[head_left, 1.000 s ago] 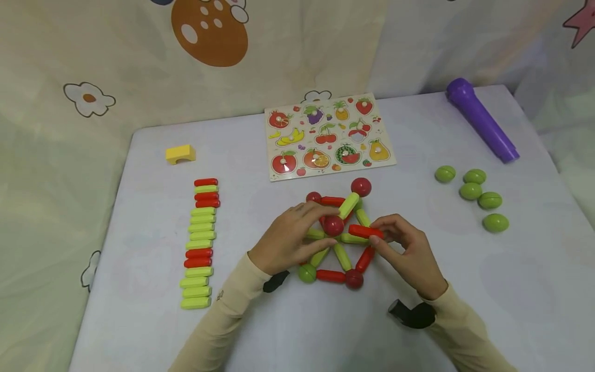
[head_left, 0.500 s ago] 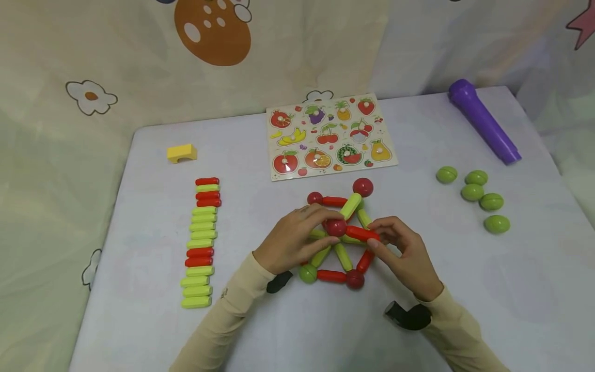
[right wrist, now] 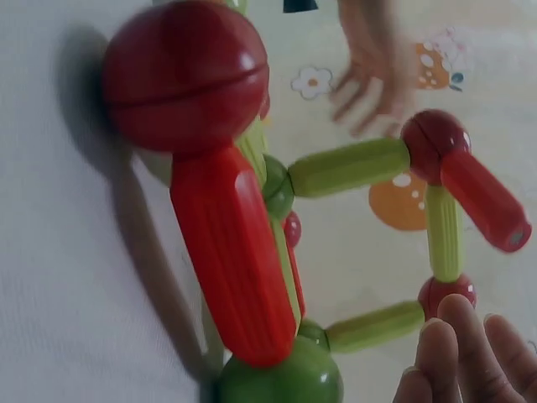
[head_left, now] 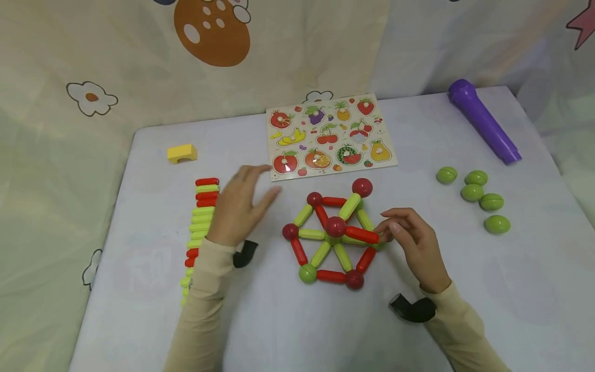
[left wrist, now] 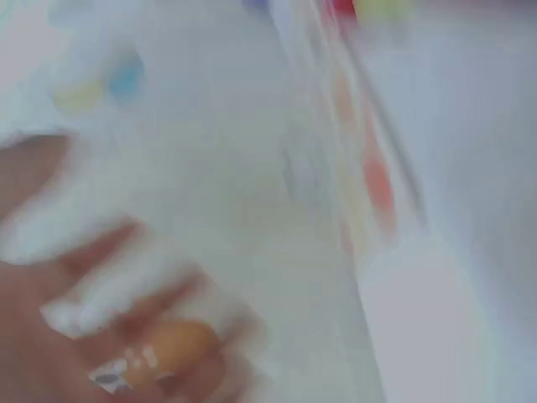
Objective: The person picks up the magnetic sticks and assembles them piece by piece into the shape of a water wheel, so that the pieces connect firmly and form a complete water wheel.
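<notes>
At centre frame in the head view, a wheel [head_left: 332,237] of red and green rods and balls lies flat on the counter [head_left: 465,279]. Spokes run from its hub to a ring of rim rods, and a red ball [head_left: 335,226] sits raised above the hub. A red rod [head_left: 361,234] slants from that ball toward the right rim, and a green rod [head_left: 349,205] slants from it up to another red ball [head_left: 362,187] at the wheel's top.

The right hand [head_left: 413,243] rests at the wheel's right edge, fingers loosely curled with the tips at the outer end of the red rod; whether they pinch it or only touch it cannot be told. In the right wrist view the fingertips [right wrist: 457,353] lie near a rim ball, clasping nothing visible.

The left hand [head_left: 239,204] is left of the wheel, well apart from it, blurred, with fingers spread and holding nothing. It hangs over a row of spare rods [head_left: 201,227] at the left of the frame. The left wrist view is too blurred to read.

At upper centre lies a fruit puzzle [head_left: 330,137]. A yellow block [head_left: 182,153] sits upper left, a purple tube [head_left: 483,121] upper right, and five green balls [head_left: 474,194] cluster at the right.
</notes>
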